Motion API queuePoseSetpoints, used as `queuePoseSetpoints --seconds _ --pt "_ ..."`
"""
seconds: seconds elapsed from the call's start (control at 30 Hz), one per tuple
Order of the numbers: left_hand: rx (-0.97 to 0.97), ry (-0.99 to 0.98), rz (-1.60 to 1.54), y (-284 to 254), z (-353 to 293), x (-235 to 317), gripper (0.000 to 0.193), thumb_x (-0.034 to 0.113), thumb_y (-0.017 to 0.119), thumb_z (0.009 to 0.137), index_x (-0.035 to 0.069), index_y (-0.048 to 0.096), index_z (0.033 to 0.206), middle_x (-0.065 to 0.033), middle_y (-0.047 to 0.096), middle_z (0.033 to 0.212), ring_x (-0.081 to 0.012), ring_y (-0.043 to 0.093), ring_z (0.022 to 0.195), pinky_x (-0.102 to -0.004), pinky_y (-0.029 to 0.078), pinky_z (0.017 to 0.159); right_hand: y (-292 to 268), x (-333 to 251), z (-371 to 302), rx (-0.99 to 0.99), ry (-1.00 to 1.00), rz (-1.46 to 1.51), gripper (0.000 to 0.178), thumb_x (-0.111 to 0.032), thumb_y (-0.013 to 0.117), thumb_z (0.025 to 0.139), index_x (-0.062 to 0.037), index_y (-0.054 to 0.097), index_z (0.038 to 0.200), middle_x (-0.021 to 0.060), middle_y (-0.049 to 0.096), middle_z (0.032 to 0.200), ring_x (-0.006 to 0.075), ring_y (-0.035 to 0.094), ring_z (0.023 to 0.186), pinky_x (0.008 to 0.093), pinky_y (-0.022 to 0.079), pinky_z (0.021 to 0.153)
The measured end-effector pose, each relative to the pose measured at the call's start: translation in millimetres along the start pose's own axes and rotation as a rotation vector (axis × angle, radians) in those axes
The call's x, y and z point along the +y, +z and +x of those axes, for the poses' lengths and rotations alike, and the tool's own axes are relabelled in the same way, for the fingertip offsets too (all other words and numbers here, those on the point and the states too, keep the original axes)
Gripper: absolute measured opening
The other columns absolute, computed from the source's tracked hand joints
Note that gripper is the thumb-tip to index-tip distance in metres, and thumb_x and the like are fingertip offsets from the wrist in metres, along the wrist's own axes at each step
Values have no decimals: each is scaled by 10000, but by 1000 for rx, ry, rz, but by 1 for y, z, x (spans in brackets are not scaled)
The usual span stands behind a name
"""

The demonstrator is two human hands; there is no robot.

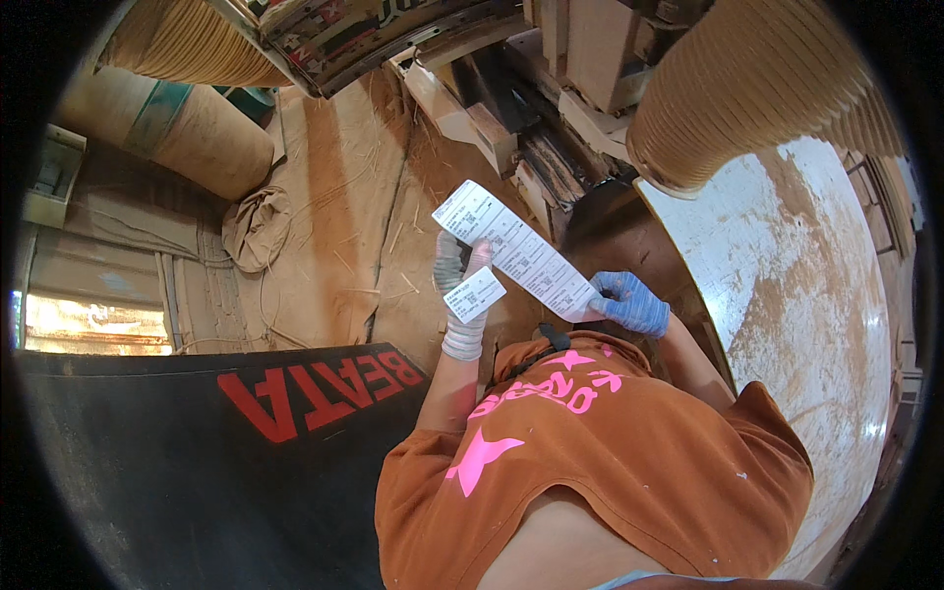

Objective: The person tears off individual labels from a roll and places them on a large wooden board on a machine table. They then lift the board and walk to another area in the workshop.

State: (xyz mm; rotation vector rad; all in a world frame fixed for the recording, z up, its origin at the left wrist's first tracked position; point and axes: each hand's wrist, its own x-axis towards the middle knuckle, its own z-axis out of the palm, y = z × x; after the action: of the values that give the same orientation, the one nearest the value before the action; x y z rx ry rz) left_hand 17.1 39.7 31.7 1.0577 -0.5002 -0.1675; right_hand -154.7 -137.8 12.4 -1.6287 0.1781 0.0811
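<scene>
A long white strip of printed labels (521, 256) slants in front of me from upper left to lower right. My left hand (462, 324), in a pale grey glove with a bare thumb tip, is closed at the strip's left edge, thumb on top. Across that hand lies a small separate white label (475, 294); whether it is stuck there or held, I cannot tell. My right hand (634, 303), in a blue knit glove, pinches the strip's lower right end. Its fingertips are partly hidden by the paper.
A black panel with red lettering (206, 472) lies at lower left. To the right curves a pale dusty tabletop (787, 285). Ribbed hoses (757, 88) and dusty machinery (551, 147) stand ahead. A crumpled cloth bag (258, 231) rests on the sawdust-covered floor (334, 216).
</scene>
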Motion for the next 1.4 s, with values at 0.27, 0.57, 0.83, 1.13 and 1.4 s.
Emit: queuePoseSetpoints --seconds 0.27,0.57,0.83,1.13,1.4 --pt "30 -22 -45 -1 0 -6 332 12 546 842 34 491 1169 -21 574 1038 -89 535 922 -251 430 824 -2 1 2 -2 26 -84 169 -139 535 853 12 584 913 24 579 794 86 489 765 257 439 694" --pt "12 -12 -11 -2 4 -4 341 15 536 838 34 479 1173 -22 568 1024 -89 532 899 -248 432 808 -3 -2 5 -11 29 -136 177 -139 547 838 8 592 924 42 595 793 93 514 783 268 446 713" --pt "28 -25 -9 -7 6 -4 306 12 535 847 22 488 1150 -21 577 997 -86 538 887 -252 439 808 -2 0 8 -29 68 -168 187 -128 572 800 8 595 927 45 601 794 97 518 776 270 447 717" --pt "48 -1 -15 -8 8 -3 318 16 545 843 22 484 1155 -25 567 1022 -86 530 911 -252 432 816 -12 4 10 48 24 -109 140 -115 526 793 -6 591 853 13 563 753 76 484 739 239 425 677" --pt "104 -22 -117 -11 4 -11 395 -20 564 812 42 478 1193 -35 570 1051 -106 546 924 -257 452 801 -39 8 8 363 -26 -42 148 -173 580 814 -33 576 860 -1 570 797 77 508 763 244 443 692"
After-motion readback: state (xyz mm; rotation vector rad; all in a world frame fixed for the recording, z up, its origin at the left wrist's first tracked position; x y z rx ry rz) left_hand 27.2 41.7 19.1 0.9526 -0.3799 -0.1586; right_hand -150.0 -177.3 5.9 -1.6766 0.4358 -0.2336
